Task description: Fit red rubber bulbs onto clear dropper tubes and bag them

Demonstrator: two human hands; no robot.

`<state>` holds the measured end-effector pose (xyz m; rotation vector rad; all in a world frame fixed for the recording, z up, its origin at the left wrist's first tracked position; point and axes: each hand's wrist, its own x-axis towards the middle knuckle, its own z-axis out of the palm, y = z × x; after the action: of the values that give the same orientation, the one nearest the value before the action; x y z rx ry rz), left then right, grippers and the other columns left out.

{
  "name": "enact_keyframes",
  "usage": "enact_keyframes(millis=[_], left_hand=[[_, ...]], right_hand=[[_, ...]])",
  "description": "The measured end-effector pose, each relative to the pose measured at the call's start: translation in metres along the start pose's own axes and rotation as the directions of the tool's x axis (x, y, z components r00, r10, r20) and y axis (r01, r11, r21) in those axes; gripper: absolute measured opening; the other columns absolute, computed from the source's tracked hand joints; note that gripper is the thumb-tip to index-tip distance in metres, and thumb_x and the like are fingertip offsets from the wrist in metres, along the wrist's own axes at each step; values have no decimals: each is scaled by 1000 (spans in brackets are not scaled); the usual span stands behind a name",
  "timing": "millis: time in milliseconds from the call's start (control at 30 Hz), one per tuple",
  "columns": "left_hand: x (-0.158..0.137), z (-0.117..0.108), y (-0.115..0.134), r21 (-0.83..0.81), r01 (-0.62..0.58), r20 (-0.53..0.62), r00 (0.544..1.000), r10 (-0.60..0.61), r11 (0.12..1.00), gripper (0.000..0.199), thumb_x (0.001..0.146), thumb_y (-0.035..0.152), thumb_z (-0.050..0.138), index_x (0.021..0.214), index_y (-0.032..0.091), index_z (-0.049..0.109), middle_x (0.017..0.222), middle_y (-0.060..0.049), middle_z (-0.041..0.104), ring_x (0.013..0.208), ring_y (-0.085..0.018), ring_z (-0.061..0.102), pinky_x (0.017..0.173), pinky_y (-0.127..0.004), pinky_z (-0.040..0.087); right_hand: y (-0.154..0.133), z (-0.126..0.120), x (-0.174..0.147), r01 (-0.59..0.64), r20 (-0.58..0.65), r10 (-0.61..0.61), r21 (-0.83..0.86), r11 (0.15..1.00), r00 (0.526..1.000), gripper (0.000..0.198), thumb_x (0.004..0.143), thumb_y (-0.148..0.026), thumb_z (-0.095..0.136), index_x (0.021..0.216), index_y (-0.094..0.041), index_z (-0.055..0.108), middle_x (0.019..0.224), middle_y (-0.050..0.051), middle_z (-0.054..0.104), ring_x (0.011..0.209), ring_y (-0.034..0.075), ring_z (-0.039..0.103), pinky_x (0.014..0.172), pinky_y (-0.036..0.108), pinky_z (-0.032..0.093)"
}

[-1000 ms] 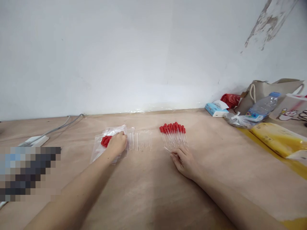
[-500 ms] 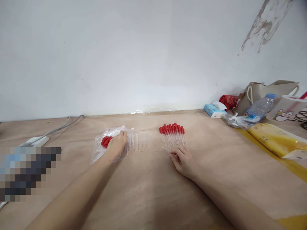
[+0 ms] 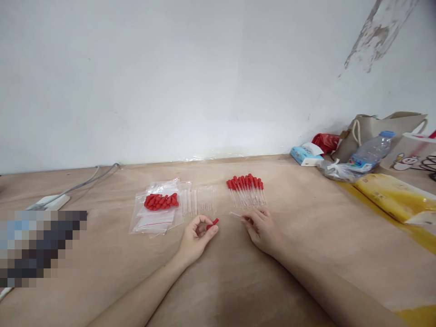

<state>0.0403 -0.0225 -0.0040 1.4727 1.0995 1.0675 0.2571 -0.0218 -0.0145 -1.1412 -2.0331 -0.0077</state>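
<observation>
Between the thumb and finger of my left hand (image 3: 197, 237) is a red rubber dropper bulb (image 3: 214, 222). My right hand (image 3: 261, 228) pinches a thin clear dropper tube (image 3: 236, 215), whose free end points left towards the bulb; the two are apart. Beyond my left hand, a pile of red bulbs (image 3: 161, 201) lies on clear zip bags (image 3: 155, 221). Beside the bags is a row of bare clear tubes (image 3: 204, 199). Just past my right hand, several droppers with red bulbs fitted (image 3: 245, 188) lie side by side, bulbs towards the wall.
Brown paper (image 3: 190, 286) covers the table up to the white wall. To the right are a tissue pack (image 3: 306, 155), a plastic bottle (image 3: 373, 149), a beige bag (image 3: 395, 122) and a yellow packet (image 3: 391, 195). A power strip (image 3: 54, 202) with a cable lies left.
My left hand has come from the bulb pile towards me and to the right, carrying a red bulb. My right hand stays nearly in place with the tube.
</observation>
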Motion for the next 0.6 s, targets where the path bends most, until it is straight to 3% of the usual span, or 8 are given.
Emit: enact_keyframes(millis=[200,400,600], left_hand=[[-1,-1,-10,-20,-53,65,996,54,998,23,76,31,58,86,19,43,72,3,56,64,-9,57,60,-21,45],[-2,-2,-11,46,-61,108,993,56,997,23,77,31,57,95,16,54,92,-6,63,84,-16,61,75,-29,47],[-3,-4,-9,189,-94,139,988,68,978,22,79,34,53,90,16,62,77,-4,66,70,-14,60,65,-25,48]], right_hand=[[-13,4,-1,73,83,-75,29,997,994,13,85,-20,42,85,-18,54,68,1,60,59,11,52,77,31,32],[-15,3,2,111,123,-117,50,993,986,17,86,-20,39,83,-17,55,68,2,61,57,11,51,76,32,31],[-14,3,0,163,145,-177,102,981,974,15,86,-19,41,86,-18,56,67,0,61,61,10,52,74,30,30]])
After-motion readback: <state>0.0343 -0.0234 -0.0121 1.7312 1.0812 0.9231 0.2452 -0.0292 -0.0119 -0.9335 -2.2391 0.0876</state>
